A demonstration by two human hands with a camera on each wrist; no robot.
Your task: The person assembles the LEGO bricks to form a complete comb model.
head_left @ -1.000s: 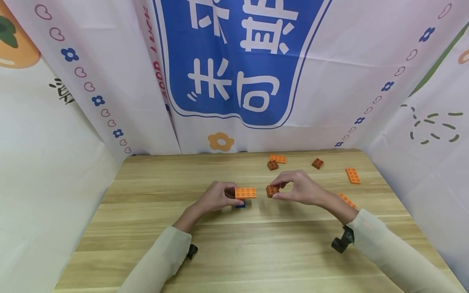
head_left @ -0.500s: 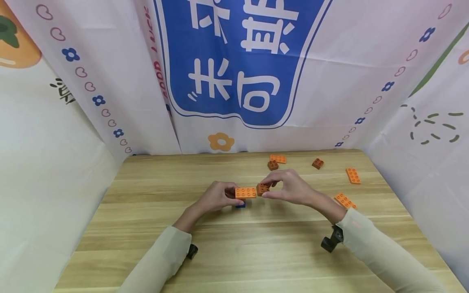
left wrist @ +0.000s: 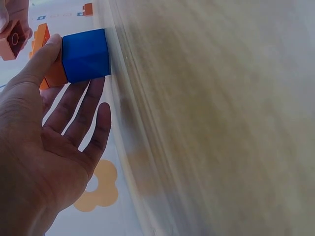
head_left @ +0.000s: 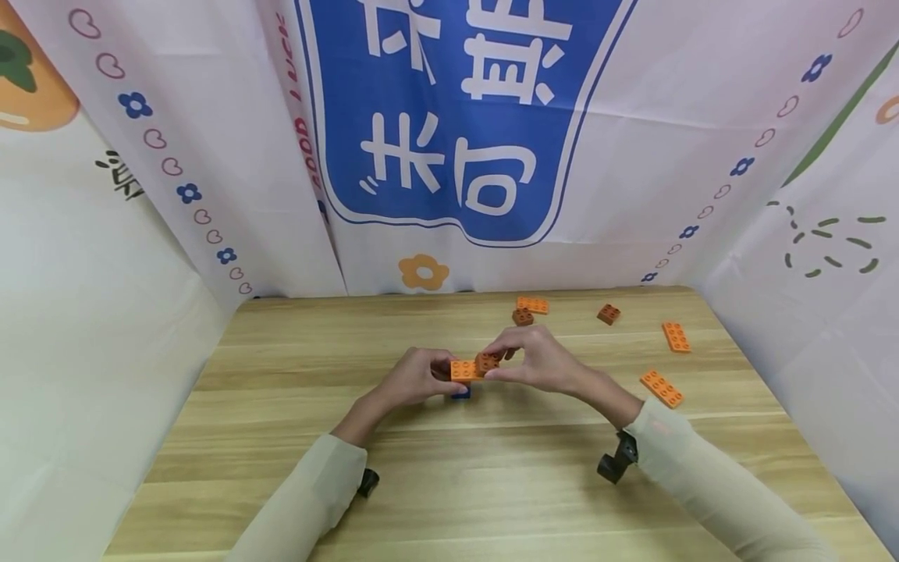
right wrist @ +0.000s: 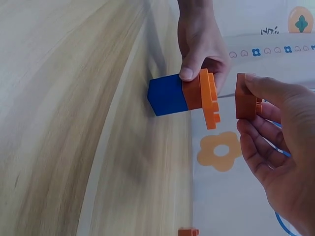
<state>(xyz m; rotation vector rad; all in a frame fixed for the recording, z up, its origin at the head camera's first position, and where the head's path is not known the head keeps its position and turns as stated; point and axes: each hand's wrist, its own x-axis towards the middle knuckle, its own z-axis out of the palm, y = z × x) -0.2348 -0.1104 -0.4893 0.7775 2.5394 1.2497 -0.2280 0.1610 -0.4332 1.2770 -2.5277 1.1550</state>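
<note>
Table [head_left: 520, 484] beneath, left grip [head_left: 419, 376] pinches a stack [right wrist: 179, 97] (orange plate [head_left: 463, 371] lengthwise left-right, studs up), right grip [head_left: 537, 357] a brown brick [head_left: 487, 364].

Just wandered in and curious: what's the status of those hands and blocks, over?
Left hand holds blue-bottomed stack, orange plate on top. Right hand pinches brown brick, apart from orange plate. Nothing visible in the gap.

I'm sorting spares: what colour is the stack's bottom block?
The bottom block is blue, clearest in right wrist view.
</note>
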